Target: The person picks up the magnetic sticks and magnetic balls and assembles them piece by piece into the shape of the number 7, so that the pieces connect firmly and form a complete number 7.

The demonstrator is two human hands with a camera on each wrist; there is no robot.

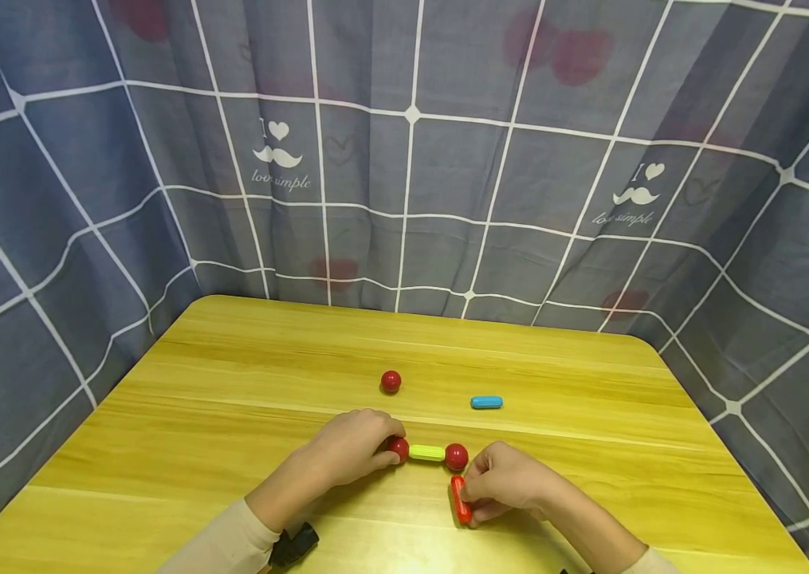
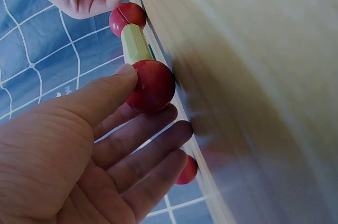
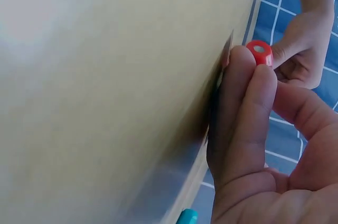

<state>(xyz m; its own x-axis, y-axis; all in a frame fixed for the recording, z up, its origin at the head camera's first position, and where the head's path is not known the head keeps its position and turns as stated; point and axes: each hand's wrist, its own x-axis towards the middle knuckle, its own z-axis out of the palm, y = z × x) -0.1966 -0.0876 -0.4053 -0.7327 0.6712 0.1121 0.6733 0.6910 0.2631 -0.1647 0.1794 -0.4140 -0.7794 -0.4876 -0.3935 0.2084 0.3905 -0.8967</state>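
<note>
1. Left hand is pinching the left-end red ball between thumb and fingertips. From the left wrist view, the other fingers are pretty much spread out past it.

2. That ball sits on one end of a yellow-green stick, with the right-end red ball on the other. The whole dumbbell-looking thing runs roughly parallel to the far edge of the counter, about midway between its left and right edges.

3. Right hand has a red stick pinched in its fingers, just on the near side of the right-end red ball. Can't tell if those two are actually touching. The right wrist view shows a hole in the stick's end, fwiw.

4. Further toward the far edge there's a loose red ball, and a blue stick lying to the right of it, on the side of the far right corner.

5. Gray-blue checked curtain hangs behind the far edge.
</note>
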